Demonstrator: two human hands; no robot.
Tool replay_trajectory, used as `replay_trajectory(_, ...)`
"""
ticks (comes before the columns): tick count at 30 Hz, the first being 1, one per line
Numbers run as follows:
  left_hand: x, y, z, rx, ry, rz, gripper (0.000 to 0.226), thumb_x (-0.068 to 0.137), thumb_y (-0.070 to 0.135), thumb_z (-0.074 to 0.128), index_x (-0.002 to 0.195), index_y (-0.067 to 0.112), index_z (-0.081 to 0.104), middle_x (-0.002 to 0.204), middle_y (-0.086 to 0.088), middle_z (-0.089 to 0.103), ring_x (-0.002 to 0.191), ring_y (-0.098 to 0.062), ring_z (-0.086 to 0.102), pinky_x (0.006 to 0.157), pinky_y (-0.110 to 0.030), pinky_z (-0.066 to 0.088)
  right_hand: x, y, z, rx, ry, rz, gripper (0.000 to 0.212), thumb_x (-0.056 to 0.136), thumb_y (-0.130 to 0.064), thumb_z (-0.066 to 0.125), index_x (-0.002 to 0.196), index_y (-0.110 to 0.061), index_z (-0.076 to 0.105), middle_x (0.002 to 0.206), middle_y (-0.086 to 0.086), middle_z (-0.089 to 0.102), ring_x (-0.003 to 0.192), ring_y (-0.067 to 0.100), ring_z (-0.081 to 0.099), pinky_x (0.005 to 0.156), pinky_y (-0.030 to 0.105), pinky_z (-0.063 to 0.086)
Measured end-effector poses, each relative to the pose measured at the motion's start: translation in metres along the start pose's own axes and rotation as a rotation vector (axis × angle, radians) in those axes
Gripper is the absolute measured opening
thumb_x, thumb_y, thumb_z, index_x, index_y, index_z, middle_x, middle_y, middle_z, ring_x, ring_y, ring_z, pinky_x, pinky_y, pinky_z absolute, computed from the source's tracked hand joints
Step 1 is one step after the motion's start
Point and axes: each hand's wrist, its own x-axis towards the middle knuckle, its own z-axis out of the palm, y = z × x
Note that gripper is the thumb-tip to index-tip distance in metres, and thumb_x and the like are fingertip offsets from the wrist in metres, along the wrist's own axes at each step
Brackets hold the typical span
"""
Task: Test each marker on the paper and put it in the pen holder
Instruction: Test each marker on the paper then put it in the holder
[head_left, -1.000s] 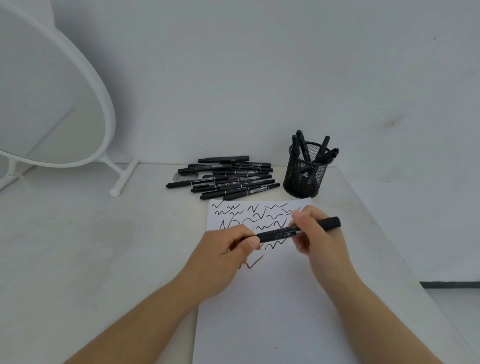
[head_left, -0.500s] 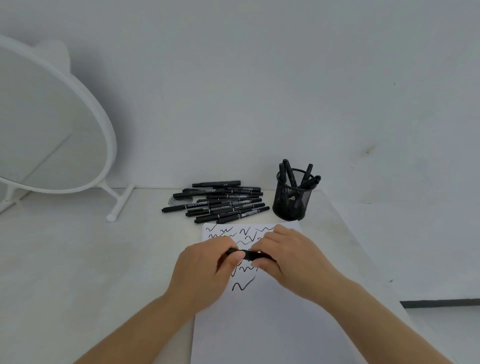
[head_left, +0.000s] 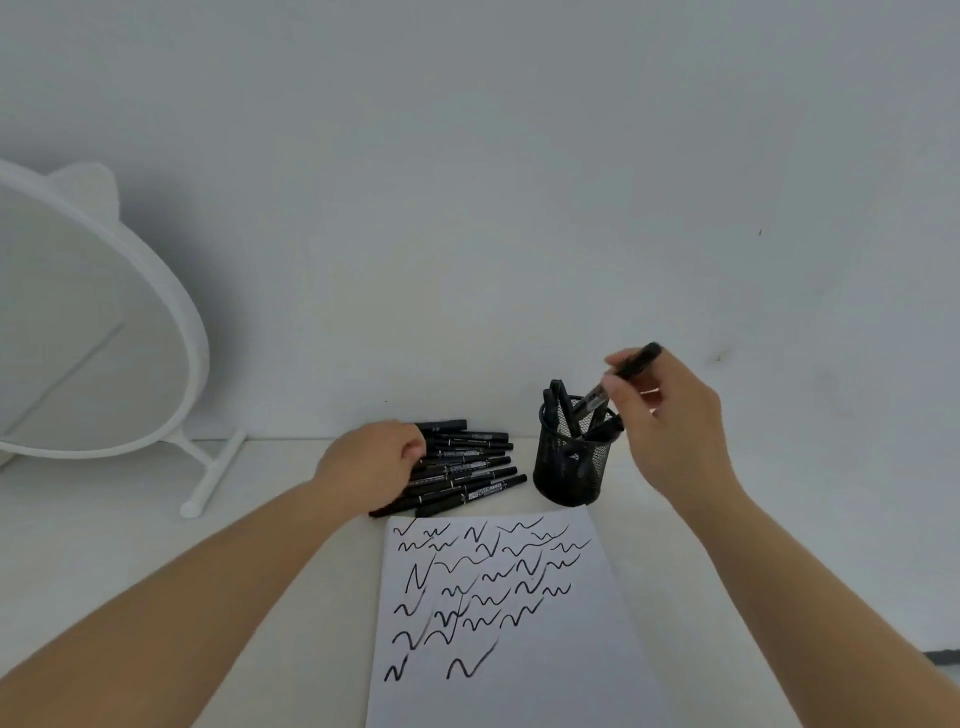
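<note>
Beside the pen holder (head_left: 570, 457), on its left, the pile of untested markers (head_left: 467, 467) lies on the table (head_left: 130, 545), and in front of the pen holder the paper (head_left: 509, 623) carries rows of black squiggles. Half a second ago both hands were together over the paper, closing one marker; now they have parted. The right hand (head_left: 670, 421) has risen above the pen holder's rim and pinches that marker (head_left: 623, 374) between thumb and fingertips, tilted with its lower end aimed down into the mesh cup among those already standing there. The left hand (head_left: 371, 462) has gone to the pile left of the pen holder, fingers curled down over the markers' near ends. By the look of it, one test is finished and the drop is about to happen, while the next marker is already being fetched.

Whether the left hand has truly gripped a marker or only rests on the pile cannot be told, since its fingers hide the contact. The lower tip of the held marker blurs against the pen holder's contents. Far left of the pen holder, a white mirror (head_left: 93, 332) is cut off by the picture's edge.
</note>
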Motion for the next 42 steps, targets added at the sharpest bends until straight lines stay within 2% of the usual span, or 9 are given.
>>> replay_trajectory(4, 0.036, -0.018, 0.005, 0.037, -0.015, -0.03, 0.029, 0.096, 0.017, 0.036, 0.117, 0.021, 0.055, 0.119, -0.002, 0.056, 0.109, -0.023, 0.051, 0.089, -0.033, 0.041, 0.017, 0.013, 0.005, 0.019, 0.064, 0.1, 0.022, 0.086, -0.016, 0.059, 0.089, -0.036, 0.053, 0.078, -0.02, 0.062, 0.074, -0.006, 0.056, 0.063, 0.002, 0.037)
replay_trajectory(8, 0.055, -0.032, 0.017, 0.079, -0.07, -0.064, 0.027, 0.095, 0.021, 0.039, 0.118, 0.019, 0.053, 0.12, -0.004, 0.054, 0.11, -0.024, 0.05, 0.089, -0.035, 0.042, 0.023, 0.028, 0.013, -0.055, -0.021, 0.168, 0.027, 0.086, -0.016, 0.06, 0.107, -0.03, 0.051, 0.079, -0.013, 0.061, 0.07, -0.007, 0.056, 0.059, 0.003, 0.038)
replay_trajectory(10, 0.06, -0.039, 0.023, 0.125, -0.099, -0.082, 0.024, 0.095, 0.023, 0.041, 0.115, 0.021, 0.054, 0.117, -0.003, 0.054, 0.108, -0.024, 0.05, 0.085, -0.034, 0.042, 0.024, 0.035, 0.017, -0.106, -0.076, 0.186, 0.037, 0.086, -0.016, 0.06, 0.116, -0.031, 0.047, 0.08, -0.011, 0.062, 0.074, -0.006, 0.056, 0.059, 0.007, 0.037)
replay_trajectory(14, 0.066, -0.051, 0.031, 0.159, -0.102, -0.092, 0.026, 0.095, 0.02, 0.04, 0.118, 0.021, 0.052, 0.118, -0.002, 0.052, 0.108, -0.022, 0.049, 0.083, -0.033, 0.042, 0.024, 0.044, 0.027, -0.238, -0.193, 0.131, 0.05, 0.085, -0.013, 0.06, 0.128, -0.033, 0.04, 0.082, -0.006, 0.064, 0.077, 0.015, 0.06, 0.07, 0.027, 0.041)
replay_trajectory(21, 0.072, -0.052, 0.038, 0.167, -0.048, -0.103, 0.022, 0.094, 0.026, 0.045, 0.112, 0.017, 0.056, 0.114, -0.004, 0.05, 0.101, -0.023, 0.051, 0.077, -0.032, 0.041, 0.023, 0.048, 0.039, -0.438, -0.314, 0.029, 0.028, 0.089, -0.018, 0.055, 0.116, -0.022, 0.052, 0.088, 0.002, 0.066, 0.084, 0.025, 0.059, 0.075, 0.034, 0.045)
replay_trajectory(26, 0.075, -0.045, 0.038, 0.175, -0.07, -0.138, 0.025, 0.09, 0.033, 0.053, 0.107, 0.016, 0.058, 0.112, -0.006, 0.049, 0.105, -0.024, 0.049, 0.08, -0.033, 0.042, 0.021, 0.047, 0.045, -0.564, -0.366, -0.014, 0.026, 0.093, -0.021, 0.047, 0.119, -0.02, 0.052, 0.096, 0.003, 0.067, 0.089, 0.027, 0.057, 0.074, 0.034, 0.043)
replay_trajectory(35, 0.075, -0.045, 0.036, 0.104, -0.155, -0.211, 0.021, 0.091, 0.031, 0.053, 0.106, 0.018, 0.057, 0.114, -0.006, 0.056, 0.103, -0.025, 0.053, 0.082, -0.032, 0.042, 0.014, 0.049, 0.042, -0.708, -0.326, -0.14, 0.038, 0.092, -0.027, 0.047, 0.129, -0.019, 0.048, 0.117, -0.002, 0.059, 0.11, 0.021, 0.044, 0.088, 0.029, 0.033)
replay_trajectory(38, 0.064, -0.046, 0.031, 0.123, -0.051, -0.128, 0.024, 0.095, 0.03, 0.043, 0.11, 0.018, 0.058, 0.111, -0.006, 0.053, 0.098, -0.025, 0.053, 0.08, -0.034, 0.043, 0.008, 0.042, 0.037, -0.704, -0.26, -0.159, 0.038, 0.088, -0.021, 0.055, 0.125, -0.015, 0.053, 0.116, 0.004, 0.059, 0.111, 0.027, 0.046, 0.086, 0.034, 0.036)
replay_trajectory(42, 0.042, -0.037, 0.01, 0.034, 0.145, -0.072, 0.023, 0.097, 0.03, 0.039, 0.11, 0.019, 0.054, 0.097, -0.001, 0.051, 0.084, -0.023, 0.052, 0.069, -0.033, 0.04, -0.006, 0.023, 0.034, -0.585, -0.037, -0.248, 0.03, 0.077, -0.008, 0.066, 0.107, -0.008, 0.062, 0.102, 0.01, 0.062, 0.096, 0.033, 0.054, 0.074, 0.04, 0.043)
